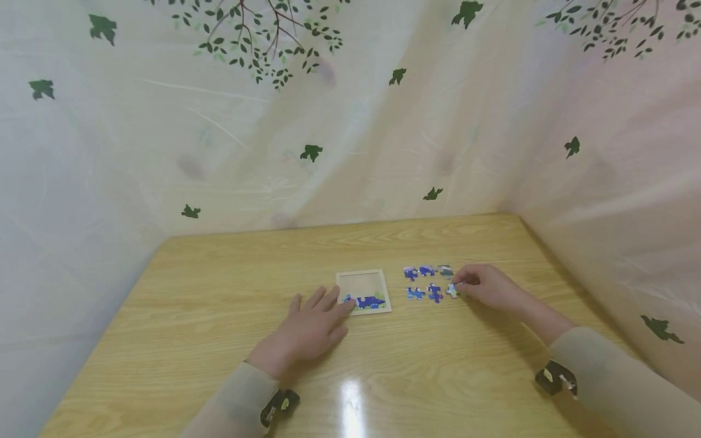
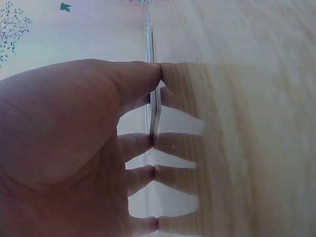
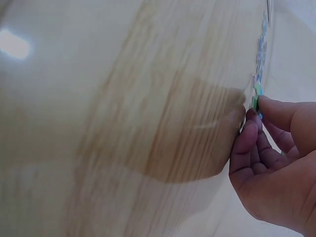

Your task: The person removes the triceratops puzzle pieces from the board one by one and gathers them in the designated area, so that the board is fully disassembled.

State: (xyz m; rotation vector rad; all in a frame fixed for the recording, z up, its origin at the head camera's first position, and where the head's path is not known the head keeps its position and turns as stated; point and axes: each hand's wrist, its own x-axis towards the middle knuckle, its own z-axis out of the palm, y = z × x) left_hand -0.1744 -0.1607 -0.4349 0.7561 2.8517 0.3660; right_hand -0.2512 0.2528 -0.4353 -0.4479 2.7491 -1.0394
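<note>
My left hand (image 1: pixel 312 331) lies with straight, spread fingers on the table, index finger over the lower left corner of a square wooden puzzle tray (image 1: pixel 387 292). Along the tray's bottom runs a row of joined blue and green jigsaw pieces (image 1: pixel 369 302); its upper part shows the plain backing. In the left wrist view the fingertips (image 2: pixel 148 141) stand at the tray's edge. Thumb and index finger of my right hand (image 1: pixel 487 289) pinch a light blue and green jigsaw piece (image 1: pixel 451 291), seen as a green bit (image 3: pixel 255 102) in the right wrist view, low over the table.
Several loose jigsaw pieces (image 1: pixel 435 292) lie in two short rows between the tray and my right hand, purple, blue and grey. The wooden table (image 1: pixel 246 261) meets a pale curtain (image 1: pixel 350 152) with leaf prints behind and at both sides. Dark wrist cameras (image 1: pixel 555 377) sit on both sleeves.
</note>
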